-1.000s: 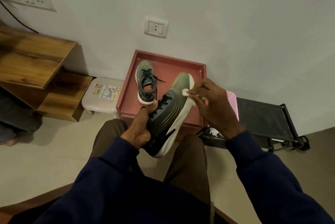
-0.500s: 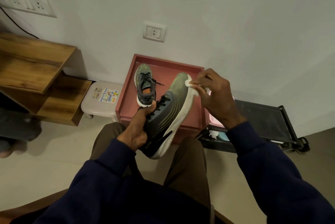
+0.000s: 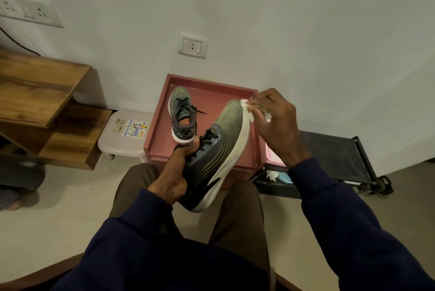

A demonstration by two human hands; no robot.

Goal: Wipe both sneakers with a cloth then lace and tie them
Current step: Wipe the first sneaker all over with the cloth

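A dark grey and green sneaker (image 3: 219,149) with a white sole and black laces is held tilted above my knees. My left hand (image 3: 173,177) grips it at the collar and heel, thumb up by the laces. My right hand (image 3: 276,123) holds a small white cloth (image 3: 249,108) pressed against the toe end of the white sole. The second sneaker (image 3: 182,116), laced in black with an orange insole, stands upright on the reddish tray-topped table (image 3: 211,93) by the wall.
A white plastic stool (image 3: 124,135) sits left of the reddish table, and a wooden shelf unit (image 3: 42,102) stands further left. A low black rack (image 3: 334,159) is at the right, with a pink container (image 3: 273,156) and white wipes under my right wrist.
My right hand has slid the cloth forward along the sole's edge from the side of the forefoot up to the toe tip. The left hand keeps the same hold.
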